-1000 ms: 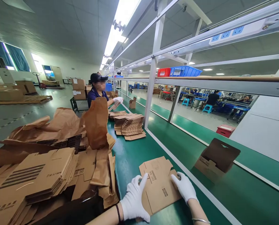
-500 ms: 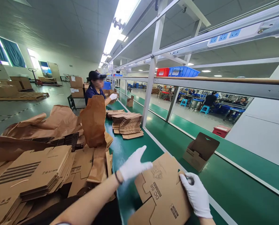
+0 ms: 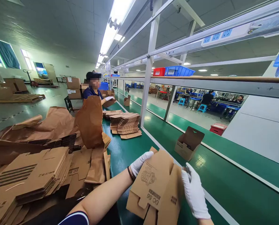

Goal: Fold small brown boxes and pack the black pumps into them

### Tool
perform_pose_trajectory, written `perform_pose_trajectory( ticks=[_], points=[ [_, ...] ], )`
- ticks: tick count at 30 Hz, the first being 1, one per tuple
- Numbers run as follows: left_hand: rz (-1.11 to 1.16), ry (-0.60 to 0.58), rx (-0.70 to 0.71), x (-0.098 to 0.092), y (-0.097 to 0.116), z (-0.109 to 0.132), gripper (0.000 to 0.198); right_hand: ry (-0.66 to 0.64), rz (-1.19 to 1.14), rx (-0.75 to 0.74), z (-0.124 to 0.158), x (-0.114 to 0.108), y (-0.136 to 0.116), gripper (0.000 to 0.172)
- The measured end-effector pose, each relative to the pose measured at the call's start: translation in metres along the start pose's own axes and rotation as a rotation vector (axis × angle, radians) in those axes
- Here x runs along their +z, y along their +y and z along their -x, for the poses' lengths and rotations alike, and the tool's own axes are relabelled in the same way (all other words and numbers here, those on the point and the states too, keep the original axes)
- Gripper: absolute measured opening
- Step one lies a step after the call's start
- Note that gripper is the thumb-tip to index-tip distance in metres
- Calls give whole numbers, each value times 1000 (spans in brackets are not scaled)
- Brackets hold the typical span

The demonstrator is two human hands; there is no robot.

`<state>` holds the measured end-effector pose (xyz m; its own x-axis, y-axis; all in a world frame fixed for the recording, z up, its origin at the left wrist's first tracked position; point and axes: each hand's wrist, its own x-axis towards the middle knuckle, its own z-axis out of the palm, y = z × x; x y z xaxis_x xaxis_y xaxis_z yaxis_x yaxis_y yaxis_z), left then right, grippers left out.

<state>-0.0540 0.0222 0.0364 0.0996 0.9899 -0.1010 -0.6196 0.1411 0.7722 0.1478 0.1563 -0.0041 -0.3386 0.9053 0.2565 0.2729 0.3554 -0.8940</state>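
Observation:
A brown cardboard box [image 3: 159, 184] printed "DC 56" is between my two white-gloved hands above the green bench, partly unfolded, with a crease down its middle and loose flaps at its lower end. My left hand [image 3: 141, 162] grips its upper left edge, the fingertips partly behind the card. On the right side, my right hand [image 3: 195, 192] holds the other edge, fingers bent against the panel. Beyond them, an assembled box [image 3: 188, 143] with a raised dark lid stands on the green surface.
Stacked flat cartons [image 3: 125, 123] lie farther along the bench. More flat cartons [image 3: 29, 175] and crumpled brown paper [image 3: 89, 122] fill the left. A white post [image 3: 147, 72] rises beyond the bench. A co-worker [image 3: 92, 87] in a dark cap works farther up.
My left hand has moved from open beside the carton to gripping its upper edge. The carton has gone from flat to bent open. The standing box has shifted left in view.

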Motion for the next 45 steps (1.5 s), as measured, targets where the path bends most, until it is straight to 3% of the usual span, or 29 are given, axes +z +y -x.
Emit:
perform_pose_trajectory(
  ticks=[4,8,10,12,13,15,18,21,25,28,32,36,39,42,45],
  points=[
    [-352,121,192,20,16,-4,78,-190,-245,22,11,-3,-11,81],
    [-660,323,293,36,8,-25,67,-319,-583,168,25,-20,-9,74],
    [-746,468,349,42,-3,-35,68,-256,-636,263,26,-27,-3,71],
    [-803,614,506,47,-13,-41,75,-140,-629,281,25,-31,3,68],
    [-785,626,597,49,-17,-42,79,-82,-624,267,23,-31,4,66],
    [-652,482,709,54,-22,-42,83,-6,-624,216,21,-31,3,63],
    [-452,251,712,58,-24,-39,80,-6,-610,128,22,-30,-5,64],
    [-421,296,739,59,-21,-36,75,-44,-644,124,27,-29,-18,70],
    [-453,386,853,59,-7,-34,68,-269,-755,90,32,-25,-40,79],
    [-457,362,875,63,6,-35,63,-324,-721,-10,33,-22,-51,72],
    [-650,285,867,67,11,-35,52,-115,-589,-126,29,-26,-54,60],
    [-817,119,759,66,-3,-32,72,128,-382,-372,25,-35,-49,43],
    [-860,185,760,63,-13,-31,56,150,-263,-540,28,-32,-48,36],
    [-932,246,799,63,-14,-28,45,178,-203,-574,35,-25,-51,33],
    [-995,263,895,64,-12,-23,31,241,-156,-594,42,-23,-56,18]
  ],
)
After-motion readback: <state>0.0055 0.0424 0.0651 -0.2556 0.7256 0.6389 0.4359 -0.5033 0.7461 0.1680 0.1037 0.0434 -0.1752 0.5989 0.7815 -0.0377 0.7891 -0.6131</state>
